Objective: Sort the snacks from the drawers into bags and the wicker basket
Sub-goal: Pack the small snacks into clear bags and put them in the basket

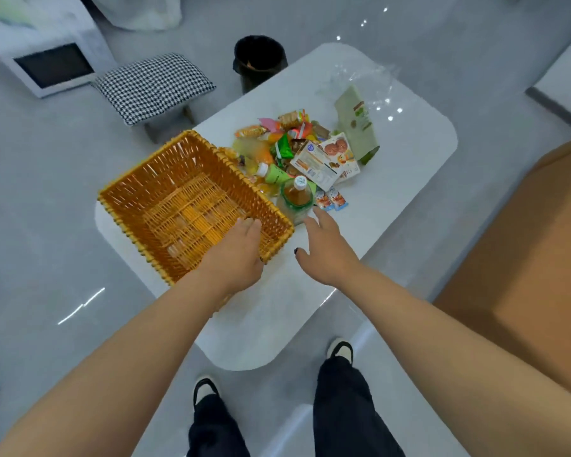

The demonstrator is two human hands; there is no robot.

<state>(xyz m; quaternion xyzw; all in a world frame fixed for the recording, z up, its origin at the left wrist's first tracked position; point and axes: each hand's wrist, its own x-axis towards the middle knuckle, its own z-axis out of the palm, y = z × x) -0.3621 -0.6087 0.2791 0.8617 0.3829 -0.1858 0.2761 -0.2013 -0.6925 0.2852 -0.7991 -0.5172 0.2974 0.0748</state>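
Two bare forearms reach forward over a white table [393,199], with dark trouser legs and two shoes on the grey floor below. On the left, the left hand [236,250] grips the near right rim of the wicker basket [178,199], fingers curled over the edge into its interior; the basket sits tilted on the table's near left part, and nothing shows inside it. Beside it, the right hand [323,245] hovers with fingers spread and relaxed, holding nothing, its fingertips near a bottle [295,196] of amber drink with a white cap. That bottle stands between the right hand and the snack pile [287,140], a heap of bright wrappers just beyond the basket's far right side. A biscuit box [327,159] and a green pouch [358,127] lie at the pile's right, with a clear plastic bag [360,80] farther off. Off the table's far end stand a black bin [259,61] and a checked stool [152,85]; a brown sofa [524,258] fills the right.
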